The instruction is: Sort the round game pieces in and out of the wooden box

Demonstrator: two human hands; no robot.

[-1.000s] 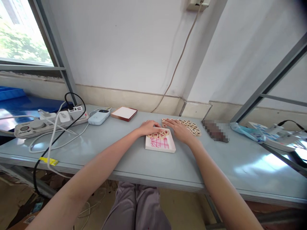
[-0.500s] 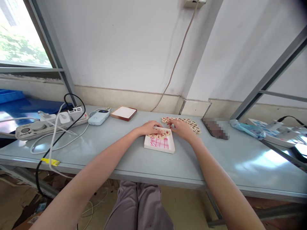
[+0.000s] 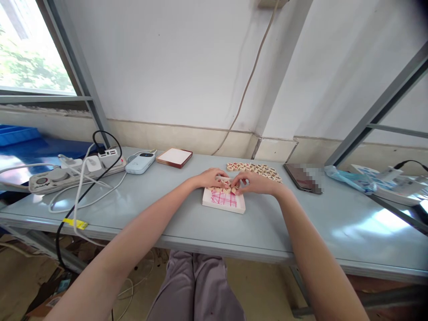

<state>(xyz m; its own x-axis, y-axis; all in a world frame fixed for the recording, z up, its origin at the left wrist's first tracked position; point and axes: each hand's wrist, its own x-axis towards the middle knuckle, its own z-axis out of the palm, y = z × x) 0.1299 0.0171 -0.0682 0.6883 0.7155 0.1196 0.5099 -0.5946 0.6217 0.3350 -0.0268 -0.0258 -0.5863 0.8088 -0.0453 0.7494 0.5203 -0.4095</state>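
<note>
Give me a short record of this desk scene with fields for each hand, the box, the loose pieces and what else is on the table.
left hand: at the far left edge of the white box, fingers on the pieces in it
right hand: at the far right edge, fingertips on the pieces
white box: shallow, red grid inside, row of round pieces along its far side
loose pieces: spread on the table behind the box
others: power strip, phone, red-edged lid

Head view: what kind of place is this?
Probably a workshop or lab bench rather than a home: a grey metal table on bare steel framing, a loaded power strip with trailing cables, and plain walls beside a window.
</note>
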